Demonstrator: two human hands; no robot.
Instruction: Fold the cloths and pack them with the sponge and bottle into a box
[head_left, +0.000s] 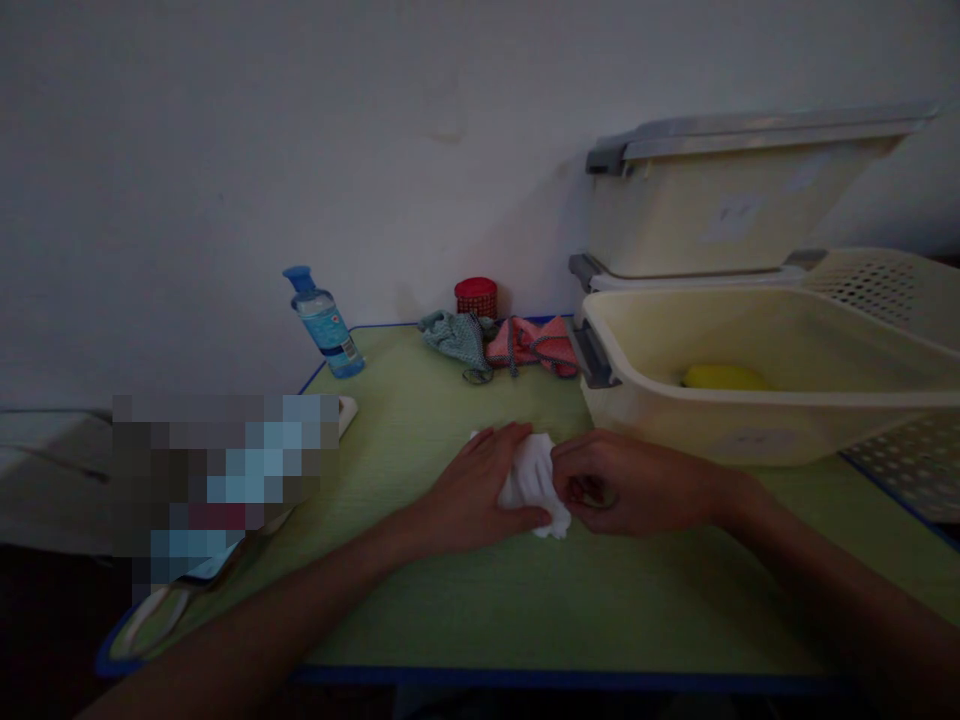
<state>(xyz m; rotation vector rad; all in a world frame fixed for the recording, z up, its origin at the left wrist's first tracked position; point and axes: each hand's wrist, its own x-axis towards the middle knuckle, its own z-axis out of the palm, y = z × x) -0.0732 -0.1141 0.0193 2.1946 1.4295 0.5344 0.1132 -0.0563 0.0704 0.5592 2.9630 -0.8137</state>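
One crumpled white cloth (534, 475) on the pale green, blue-edged tabletop (525, 620), under the left grip (480, 490), loosely spread over it; right grip (622, 485) curled at the cloth's right edge, cannot tell whether pinching it. Behind, a plain wall (225, 200) in low light. Near the far edge, a blue bottle (328, 335), a red-lidded container (475, 297), grey-green fabric (454, 338) beside pink fabric (536, 345); at right, a cream bin (675, 420) with a yellow object (724, 378) inside, a lidded bin (675, 215) behind.
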